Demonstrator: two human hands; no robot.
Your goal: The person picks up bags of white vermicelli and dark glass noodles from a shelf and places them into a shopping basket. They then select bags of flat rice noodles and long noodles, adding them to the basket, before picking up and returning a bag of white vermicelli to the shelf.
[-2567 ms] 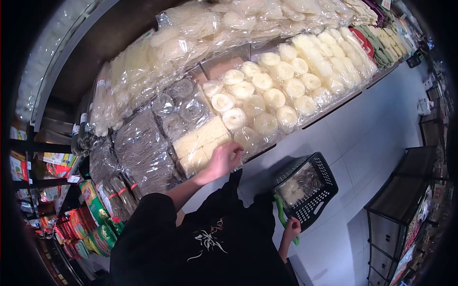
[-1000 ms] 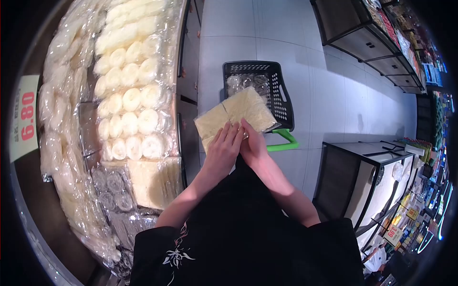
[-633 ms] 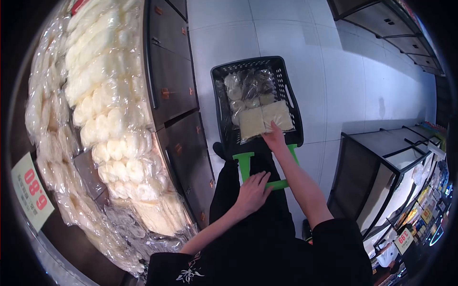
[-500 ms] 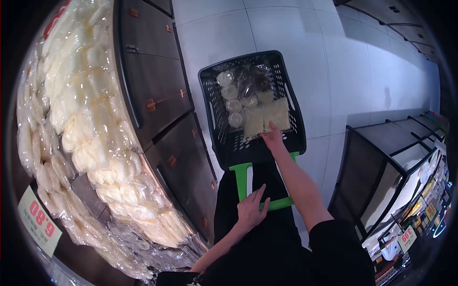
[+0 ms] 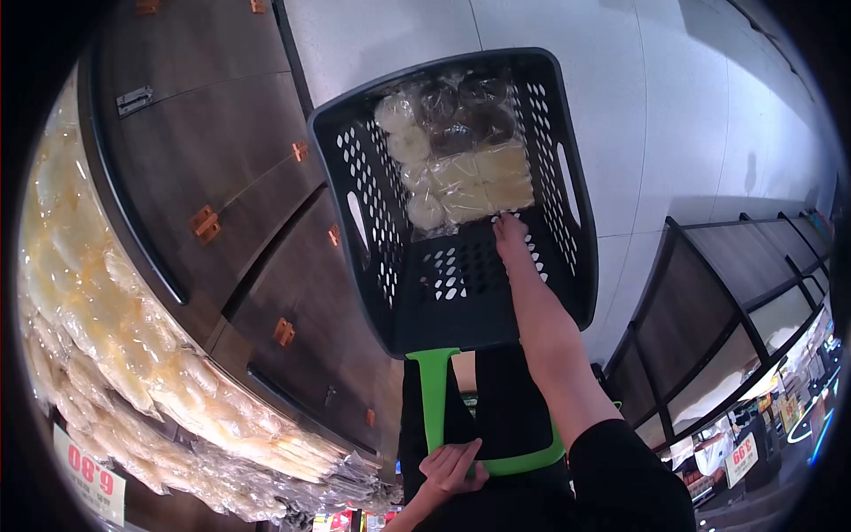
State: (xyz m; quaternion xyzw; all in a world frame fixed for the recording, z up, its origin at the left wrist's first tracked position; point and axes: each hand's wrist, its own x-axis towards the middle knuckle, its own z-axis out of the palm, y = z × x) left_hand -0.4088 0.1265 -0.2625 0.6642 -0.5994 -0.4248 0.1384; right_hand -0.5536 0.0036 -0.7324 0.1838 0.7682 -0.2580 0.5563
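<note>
A black shopping basket with perforated walls is in front of me. My left hand has its fingers curled round the green handle near its left corner. My right hand reaches down inside the basket. Its fingers are closed at the near edge of a clear-wrapped pack of pale yellowish slabs; the fingertips are partly hidden. Left of that pack are clear-wrapped round white pieces, and beyond it lie dark round pieces in clear plastic.
On the left, a display shelf bears many clear-bagged pale goods above dark wooden cabinets, with a price card at the front. Dark shelving stands at right on the pale tiled floor.
The basket looks larger and nearer. The slab pack now lies flatter, farther in against the other goods, with my right hand at its edge. My left hand's fingers have curled onto the handle.
</note>
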